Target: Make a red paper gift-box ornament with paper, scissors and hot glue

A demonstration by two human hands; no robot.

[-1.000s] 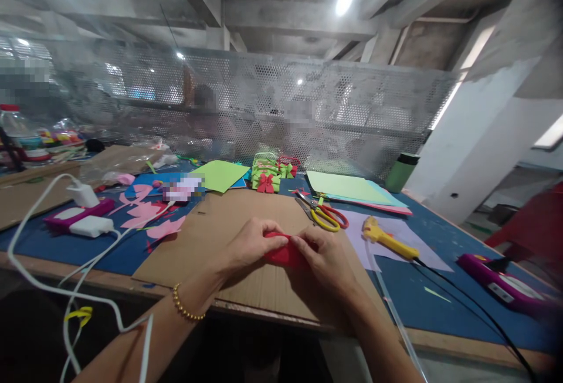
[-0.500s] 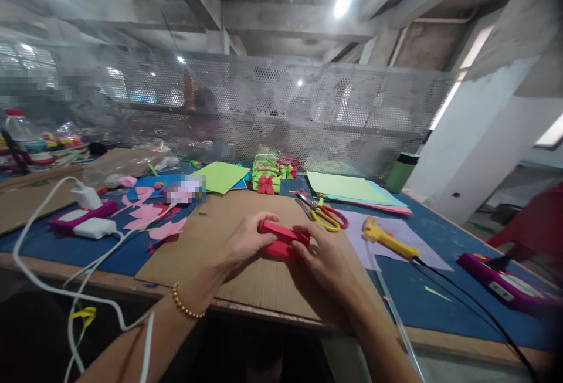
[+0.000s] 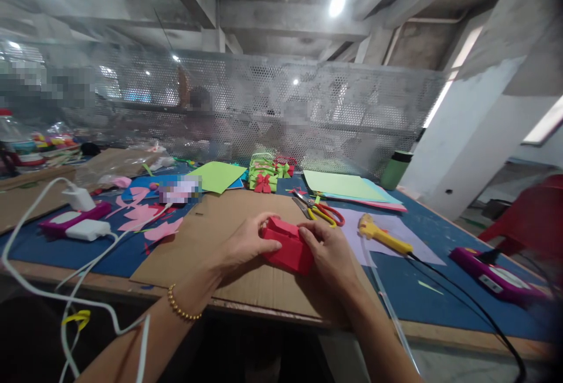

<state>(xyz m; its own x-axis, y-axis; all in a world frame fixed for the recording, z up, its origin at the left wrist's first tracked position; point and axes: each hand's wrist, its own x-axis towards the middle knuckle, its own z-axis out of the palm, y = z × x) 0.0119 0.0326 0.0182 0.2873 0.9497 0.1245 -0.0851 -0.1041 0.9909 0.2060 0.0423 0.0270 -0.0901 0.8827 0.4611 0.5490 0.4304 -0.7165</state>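
Note:
A small red folded-paper box (image 3: 288, 249) is held between my two hands over the brown cardboard sheet (image 3: 220, 224). At its left end my left hand (image 3: 248, 239) grips it, thumb on the front face and fingers behind. My right hand (image 3: 328, 248) closes on the right end, with the thumb near the top edge. The box is tilted so that its front and its upper opening show. Just beyond my right hand lie scissors (image 3: 321, 212) with red and yellow handles. Small green paper bags with bows (image 3: 263, 175) stand at the back of the cardboard.
A yellow glue gun (image 3: 385, 235) rests on lilac paper at right, its cord running to a purple power strip (image 3: 492, 277). Another strip (image 3: 77, 221) with white chargers is at left, by pink paper scraps (image 3: 141, 217). Coloured sheets (image 3: 352, 188) and a green bottle (image 3: 396, 170) stand behind.
The red box has tipped so that more of its front face and its opening show. My hands have shifted their hold at its ends. The whole view has moved slightly.

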